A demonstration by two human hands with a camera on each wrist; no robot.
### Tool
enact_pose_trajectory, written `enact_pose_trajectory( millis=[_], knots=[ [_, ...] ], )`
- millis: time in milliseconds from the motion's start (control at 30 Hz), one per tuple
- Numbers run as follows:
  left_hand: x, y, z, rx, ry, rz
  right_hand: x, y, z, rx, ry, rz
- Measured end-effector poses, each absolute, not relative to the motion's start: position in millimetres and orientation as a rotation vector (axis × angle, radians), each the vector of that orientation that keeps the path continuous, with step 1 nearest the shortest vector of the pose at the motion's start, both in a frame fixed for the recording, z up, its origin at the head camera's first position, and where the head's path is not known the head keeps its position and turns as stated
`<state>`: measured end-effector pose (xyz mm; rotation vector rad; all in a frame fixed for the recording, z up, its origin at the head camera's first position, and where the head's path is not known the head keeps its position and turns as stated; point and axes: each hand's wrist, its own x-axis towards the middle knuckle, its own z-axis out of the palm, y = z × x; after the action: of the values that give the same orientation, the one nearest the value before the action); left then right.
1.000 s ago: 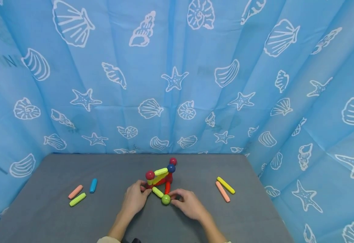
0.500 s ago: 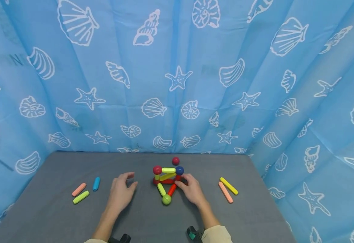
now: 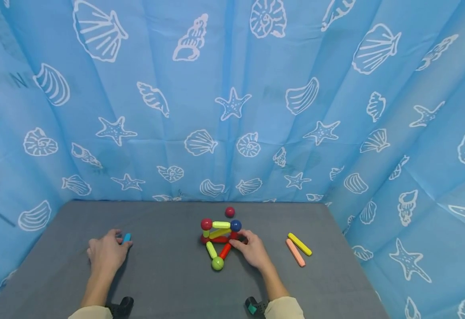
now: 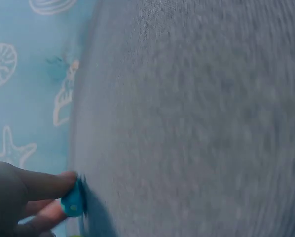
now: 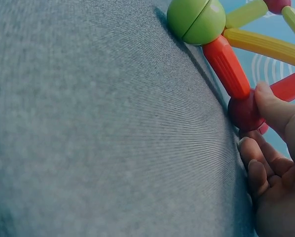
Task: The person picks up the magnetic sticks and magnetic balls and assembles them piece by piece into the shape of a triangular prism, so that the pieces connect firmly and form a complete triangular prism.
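My left hand point(image 3: 107, 253) is at the left of the table, pinching a blue magnetic rod point(image 3: 126, 238) between thumb and fingers. In the left wrist view the end of that blue rod point(image 4: 73, 203) pokes out from the fingertips. At the centre stands a frame of magnetic rods and balls, with a green ball point(image 3: 217, 263) in front, a red ball point(image 3: 206, 223) at upper left and a navy ball point(image 3: 236, 225) at upper right. My right hand point(image 3: 253, 251) holds its right corner, thumb and fingers about a dark red ball point(image 5: 245, 109) low on the frame.
A loose red ball point(image 3: 230, 212) lies behind the frame. To the right are a peach rod point(image 3: 295, 252) and a yellow rod point(image 3: 300, 244). My left hand covers the spot where a salmon and a lime rod lay. A blue shell-print curtain point(image 3: 232, 133) borders the grey table point(image 3: 168, 283).
My left hand left the frame, moved left and took hold of the blue rod. The right hand shifted from near the green ball to the frame's right corner. The frame now stands turned.
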<state>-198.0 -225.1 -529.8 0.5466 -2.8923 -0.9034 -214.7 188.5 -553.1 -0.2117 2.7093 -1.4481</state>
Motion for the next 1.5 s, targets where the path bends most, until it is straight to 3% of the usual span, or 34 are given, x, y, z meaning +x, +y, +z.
enact_pose_trajectory(
  millis=[267,600,767,1100,1333,1500],
  knots=[
    [-189.8,-187.4,-513.0,0.188,-2.773,-1.124,-216.0,187.5,-554.7,-0.208,2.699,-1.444],
    [-162.8,-67.8,-518.9,-0.262,-2.555,-1.610,-217.2,185.0,-554.8,-0.186,2.708,-1.445],
    [-156.8,-36.5,-529.1,-0.357,-2.547,-1.661,-217.1,181.9,-555.0,-0.211,2.713,-1.453],
    [-153.7,-31.1,-537.6,-0.294,-2.683,-1.475,-217.4,180.3,-555.2,-0.233,2.707,-1.470],
    [-158.8,-47.6,-535.5,-0.372,-2.656,-1.625,-216.7,180.0,-552.4,-0.248,2.764,-1.442],
    [-175.5,-64.5,-536.2,-0.214,-2.562,-1.624,-217.9,177.3,-549.2,-0.314,2.941,-1.290]
  ],
)
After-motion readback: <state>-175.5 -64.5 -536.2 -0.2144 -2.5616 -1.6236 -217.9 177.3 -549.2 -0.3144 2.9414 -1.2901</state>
